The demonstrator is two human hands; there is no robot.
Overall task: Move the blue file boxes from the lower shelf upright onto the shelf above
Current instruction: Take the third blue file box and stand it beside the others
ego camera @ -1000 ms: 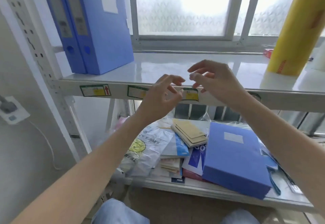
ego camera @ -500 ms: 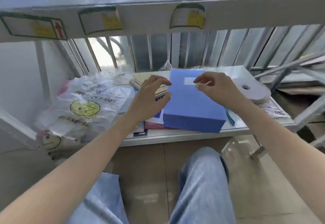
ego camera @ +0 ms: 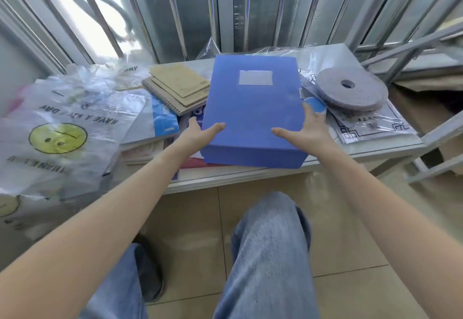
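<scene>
A blue file box (ego camera: 253, 108) with a pale label lies flat on the lower shelf (ego camera: 375, 150), resting partly on books. My left hand (ego camera: 198, 133) clasps its left edge near the front corner, thumb on the top face. My right hand (ego camera: 308, 128) clasps the right edge the same way, fingers down the side. The box still rests on the pile. The upper shelf is out of view.
Brown spiral notebooks (ego camera: 179, 88) and a blue-covered book (ego camera: 164, 118) lie left of the box. A smiley plastic bag (ego camera: 60, 133) covers the shelf's left end. A grey tape roll (ego camera: 350, 90) sits on the right. Metal bars stand behind. My knees are below.
The view has dropped from the upper shelf to the lower one. Both hands came down from in front of the upper shelf's edge and closed on the sides of the flat blue box.
</scene>
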